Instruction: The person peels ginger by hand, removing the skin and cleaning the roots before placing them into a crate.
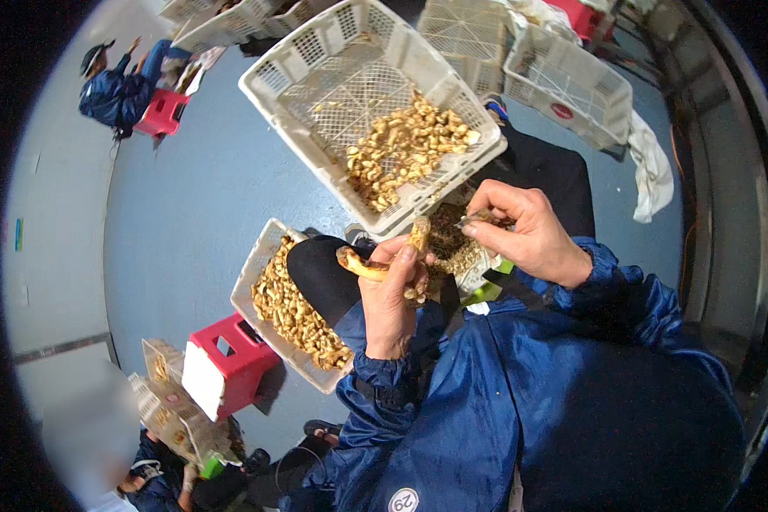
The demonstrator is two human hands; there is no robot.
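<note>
My left hand (393, 288) holds several pale-yellow mushroom pieces; one curved piece (361, 265) with a dark end sticks out leftward and another (419, 235) points up between thumb and fingers. To its right, my right hand (528, 233) pinches a small metal blade (470, 219), partly hidden by the fingers. Dark, fibrous trimmings (445, 233) and pale crumbs lie in my lap between the hands. Beyond them a white plastic crate (294, 147) holds a heap of mushroom pieces (409, 144). By my left knee, a second white crate (246, 281) is filled with similar pieces (294, 310).
A red stool (230, 358) stands at lower left, beside a crate (179, 416) and a seated co-worker (160, 473). Another co-worker (115, 96) sits on a red stool at upper left. Further crates (569, 83) and a white cloth (651, 169) lie at upper right.
</note>
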